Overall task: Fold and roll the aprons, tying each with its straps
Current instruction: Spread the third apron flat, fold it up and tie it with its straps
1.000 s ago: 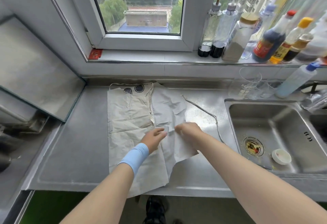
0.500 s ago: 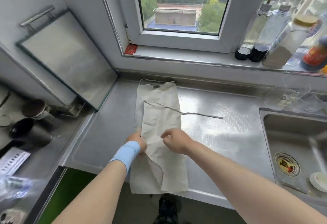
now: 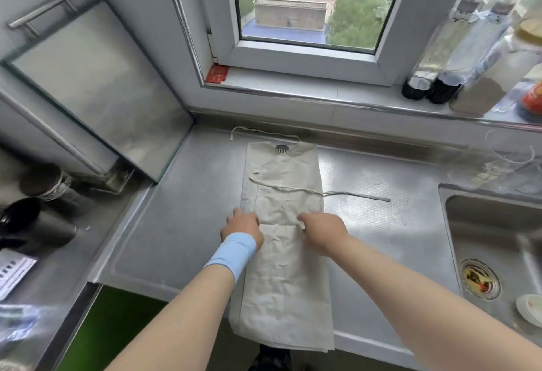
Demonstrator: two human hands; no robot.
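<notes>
While both forearms reach forward from the bottom of the view, the two hands sit side by side about halfway along the cloth. The left hand (image 3: 242, 225), with a light blue wristband (image 3: 233, 253) snug around the wrist, is at the left edge of the fabric. Its knuckles are up, its fingers bend down onto the cloth and the thumb pokes out toward the bare metal. The right hand (image 3: 322, 232) is just inside the right edge, with its fingers pointing left and curled down against the fabric. Honestly I can't tell if either one is pinching the cloth or just pressing on it, because the fingertips are tucked out of sight.

The cream cloth apron (image 3: 281, 282) is folded into a long narrow strip. It lies lengthways on the stainless steel tabletop (image 3: 176, 238), running from near the back wall to the front edge, where its near end hangs over a bit. It's pretty wrinkled, with a faint crosswise crease right between the hands. A dark round print (image 3: 281, 147) peeks out at the far end, and the neck loop (image 3: 264, 133) lies flat beyond it. One thin cream strap (image 3: 352, 194) runs across the strip beyond the hands and trails right onto the metal, ending short of the steel sink (image 3: 492, 224).
</notes>
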